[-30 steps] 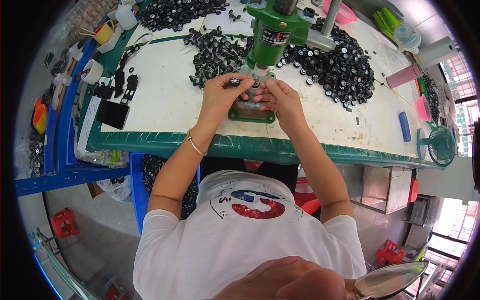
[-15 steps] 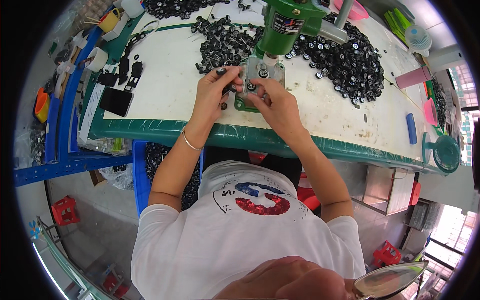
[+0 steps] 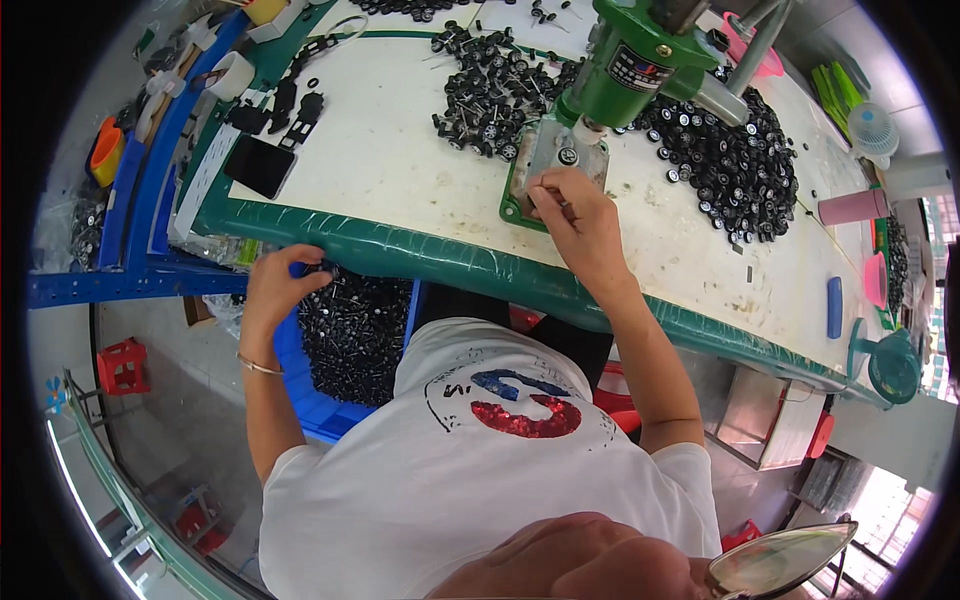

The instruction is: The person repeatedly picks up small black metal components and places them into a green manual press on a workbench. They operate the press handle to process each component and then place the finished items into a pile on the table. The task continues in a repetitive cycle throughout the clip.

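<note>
My left hand hovers over the far left part of a blue bin, thumb and fingers apart. A small dark blur shows by its fingertips; I cannot make out what it is. Inside the bin lies a heap of small black wheel parts. My right hand is at the base of a green bench press, its fingers pinched together; what they hold, if anything, is hidden. Just beyond those fingers a small black toy wheel with a silvery hub sits on the press's metal block, below the ram.
Black wheels on metal axles are piled left of the press, and loose wheels right of it. A black phone lies at the table's left. The green padded table edge runs between me and the press.
My left hand has gone from the press, with a black wheel part, down left to the bin, its fingers now apart. My right hand stays at the press. The view has shifted slightly.
</note>
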A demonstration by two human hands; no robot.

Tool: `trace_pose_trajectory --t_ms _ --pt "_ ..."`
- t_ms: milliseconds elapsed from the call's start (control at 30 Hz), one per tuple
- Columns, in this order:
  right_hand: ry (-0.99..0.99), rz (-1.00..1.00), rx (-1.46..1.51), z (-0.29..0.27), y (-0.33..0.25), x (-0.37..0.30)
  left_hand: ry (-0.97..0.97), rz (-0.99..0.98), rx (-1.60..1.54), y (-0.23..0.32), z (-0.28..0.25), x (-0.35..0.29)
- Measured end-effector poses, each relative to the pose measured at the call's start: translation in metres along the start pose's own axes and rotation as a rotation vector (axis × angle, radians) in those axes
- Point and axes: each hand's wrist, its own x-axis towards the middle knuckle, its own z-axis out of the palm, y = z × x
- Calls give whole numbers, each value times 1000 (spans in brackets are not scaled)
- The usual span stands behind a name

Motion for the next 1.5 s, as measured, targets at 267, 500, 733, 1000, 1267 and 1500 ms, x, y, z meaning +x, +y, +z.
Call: trace_pose_trajectory --t_ms 267,500,733,1000,1267,1500 --pt "-333 405 581 9 -20 1 292 688 -260 143 33 33" --pt "-119 468 748 -13 -12 -23 -291 549 -868 188 59 73" --pt "-56 496 768 -14 -7 -23 -434 492 -956 193 69 89" --pt "-87 397 696 -40 -22 -18 -274 379 -1091 190 84 107" --pt "240 235 501 -136 -27 20 -27 436 -1088 224 94 136" --pt "454 -61 481 -145 -112 112 -41 342 -1353 227 111 142"
